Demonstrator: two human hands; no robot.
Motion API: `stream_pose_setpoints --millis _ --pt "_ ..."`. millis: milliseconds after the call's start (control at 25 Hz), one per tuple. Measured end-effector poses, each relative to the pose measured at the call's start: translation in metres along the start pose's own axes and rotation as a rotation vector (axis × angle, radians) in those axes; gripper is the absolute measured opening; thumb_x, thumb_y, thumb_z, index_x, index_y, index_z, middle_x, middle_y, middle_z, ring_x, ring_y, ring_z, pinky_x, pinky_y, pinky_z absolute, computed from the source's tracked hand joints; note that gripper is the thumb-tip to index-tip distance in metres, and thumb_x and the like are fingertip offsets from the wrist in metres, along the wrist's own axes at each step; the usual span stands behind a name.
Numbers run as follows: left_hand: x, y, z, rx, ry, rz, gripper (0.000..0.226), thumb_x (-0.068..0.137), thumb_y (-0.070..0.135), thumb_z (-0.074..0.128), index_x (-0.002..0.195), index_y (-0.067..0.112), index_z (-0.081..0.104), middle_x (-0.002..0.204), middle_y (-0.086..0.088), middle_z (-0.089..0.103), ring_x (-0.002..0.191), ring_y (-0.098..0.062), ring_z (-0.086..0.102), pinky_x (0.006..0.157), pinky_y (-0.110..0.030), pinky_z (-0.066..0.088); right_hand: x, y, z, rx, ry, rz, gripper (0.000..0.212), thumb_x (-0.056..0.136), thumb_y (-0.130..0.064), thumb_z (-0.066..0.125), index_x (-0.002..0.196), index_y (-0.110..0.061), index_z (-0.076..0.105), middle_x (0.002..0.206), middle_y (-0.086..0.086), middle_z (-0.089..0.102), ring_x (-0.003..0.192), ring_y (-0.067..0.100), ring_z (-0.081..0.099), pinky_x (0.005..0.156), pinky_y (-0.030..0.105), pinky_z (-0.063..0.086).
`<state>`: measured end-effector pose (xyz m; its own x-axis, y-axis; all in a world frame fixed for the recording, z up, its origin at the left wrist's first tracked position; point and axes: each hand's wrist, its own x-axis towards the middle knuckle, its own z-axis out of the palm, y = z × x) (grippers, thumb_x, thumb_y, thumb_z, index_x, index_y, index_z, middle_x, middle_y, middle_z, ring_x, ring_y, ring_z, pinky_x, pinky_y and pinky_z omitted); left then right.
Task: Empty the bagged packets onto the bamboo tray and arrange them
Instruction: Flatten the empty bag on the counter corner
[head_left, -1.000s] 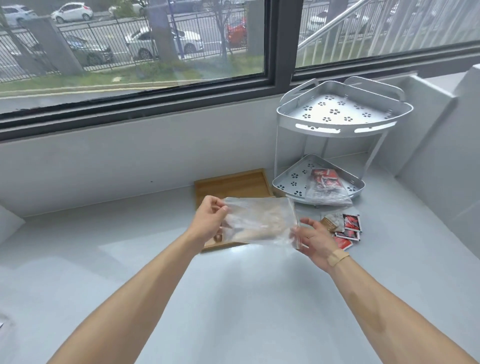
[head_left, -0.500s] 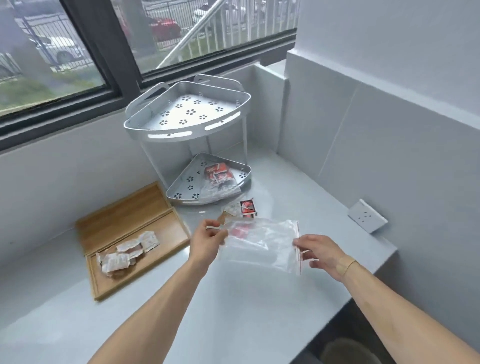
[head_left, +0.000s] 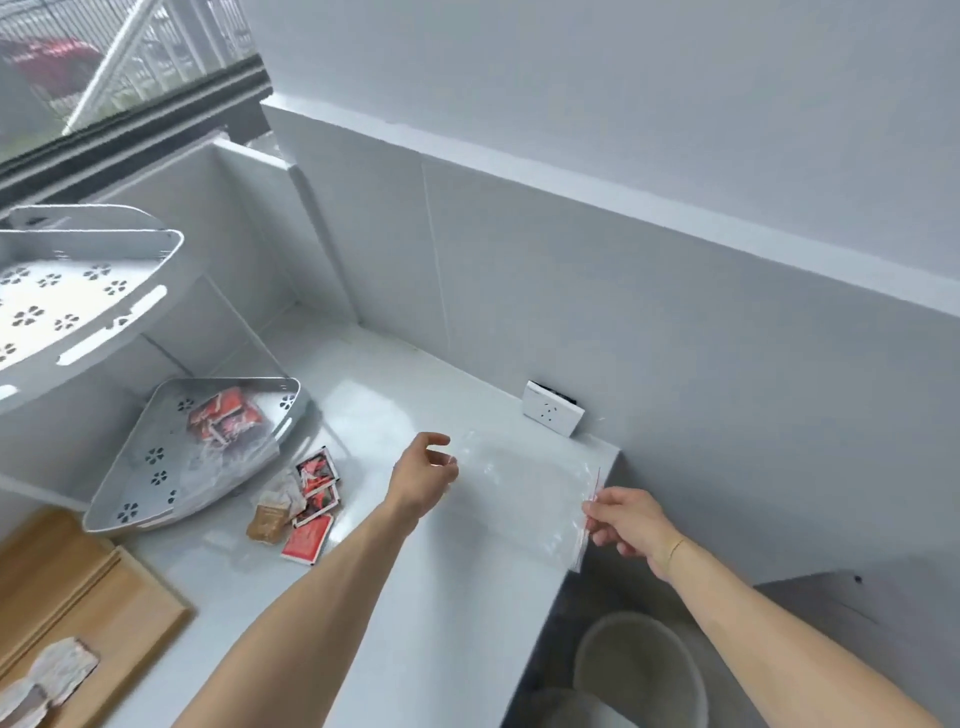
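An empty clear zip bag (head_left: 524, 499) with a red seal strip is stretched flat over the counter's right end. My left hand (head_left: 423, 480) pinches its left edge and my right hand (head_left: 626, 522) pinches the sealed right edge. The bamboo tray (head_left: 111, 610) lies at the lower left, with pale packets (head_left: 49, 675) in it. Red and tan packets (head_left: 301, 509) lie loose on the counter left of my left hand. Another bag of red packets (head_left: 223, 421) sits on the rack's lower shelf.
A white two-tier corner rack (head_left: 78, 306) stands at the left. A wall socket plate (head_left: 551, 414) leans against the right wall by the counter's corner. Below the counter edge (head_left: 566, 587) stands a pale bin (head_left: 641, 670).
The view swung right from the window to the counter's right end. Packets that filled the bag now lie in the bamboo tray. Both hands carried the empty bag rightward.
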<state>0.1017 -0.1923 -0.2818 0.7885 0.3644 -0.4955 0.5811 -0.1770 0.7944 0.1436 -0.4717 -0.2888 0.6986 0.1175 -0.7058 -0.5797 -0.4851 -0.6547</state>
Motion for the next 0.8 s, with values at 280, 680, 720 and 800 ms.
stream_pose_setpoints --millis 280,680,720,800 --pt "0.032 0.012 0.035 0.301 -0.039 0.082 0.03 0.093 0.02 0.052 0.123 0.021 0.053 0.105 -0.003 0.063 0.078 -0.018 0.06 0.055 -0.024 0.044 0.02 0.011 -0.008 0.012 0.15 0.063 0.019 0.092 -0.02 0.063 0.098 -0.003 0.068 0.076 0.007 0.07 0.051 0.013 0.056 0.042 0.019 0.028" --pt "0.042 0.009 0.029 0.404 -0.08 0.173 0.035 0.092 0.019 0.053 0.126 0.02 0.052 0.1 0.0 0.062 0.077 -0.016 0.06 0.061 -0.028 0.048 0.024 0.006 -0.008 -0.194 0.316 0.057 0.033 0.082 -0.041 0.065 0.106 -0.019 0.062 0.083 0.0 0.072 0.07 0.02 0.067 0.061 0.026 0.048" --pt "0.04 0.008 0.024 0.405 -0.081 0.173 0.036 0.091 0.021 0.054 0.127 0.021 0.052 0.103 -0.001 0.062 0.08 -0.018 0.061 0.065 -0.029 0.05 0.022 0.005 -0.01 -0.3 0.368 0.041 0.037 0.081 -0.047 0.063 0.109 -0.023 0.057 0.089 0.0 0.072 0.082 0.024 0.068 0.07 0.028 0.05" --pt "0.034 0.004 0.013 0.411 -0.069 0.181 0.038 0.089 0.024 0.057 0.127 0.024 0.052 0.107 0.0 0.062 0.089 -0.02 0.063 0.073 -0.034 0.054 0.014 -0.004 -0.013 -0.517 0.452 -0.035 0.032 0.085 -0.049 0.058 0.11 -0.029 0.053 0.097 -0.002 0.07 0.096 0.027 0.066 0.075 0.03 0.045"
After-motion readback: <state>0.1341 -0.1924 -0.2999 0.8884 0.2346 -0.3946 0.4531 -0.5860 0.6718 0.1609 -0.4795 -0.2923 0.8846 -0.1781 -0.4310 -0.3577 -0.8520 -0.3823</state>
